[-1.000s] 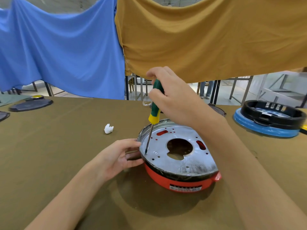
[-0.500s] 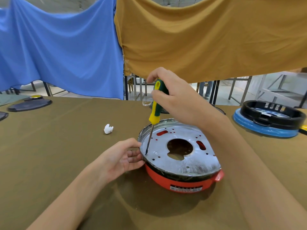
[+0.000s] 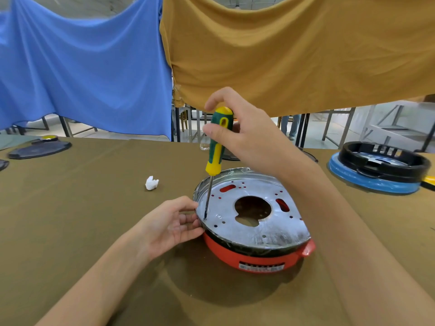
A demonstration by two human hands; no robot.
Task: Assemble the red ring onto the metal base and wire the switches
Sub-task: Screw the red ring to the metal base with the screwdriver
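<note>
A round metal base [image 3: 237, 222] with a large centre hole sits inside the red ring [image 3: 254, 256] on the olive table. My right hand [image 3: 244, 135] grips a green and yellow screwdriver [image 3: 217, 147], held nearly upright. Its tip rests on the base's left edge, close to the rim. My left hand [image 3: 169, 224] holds the left rim of the base, thumb on top and fingers curled against the side. No switches or wires are visible.
A small white crumpled piece [image 3: 151, 183] lies on the table left of the base. A black ring on a blue disc [image 3: 379, 170] stands at the far right, dark flat lids [image 3: 38, 149] at the far left. Blue and mustard cloths hang behind.
My right hand has loosened and shifted on the screwdriver handle, with the index finger now lifted above its top. The tip stays on the same spot. The left hand keeps its hold.
</note>
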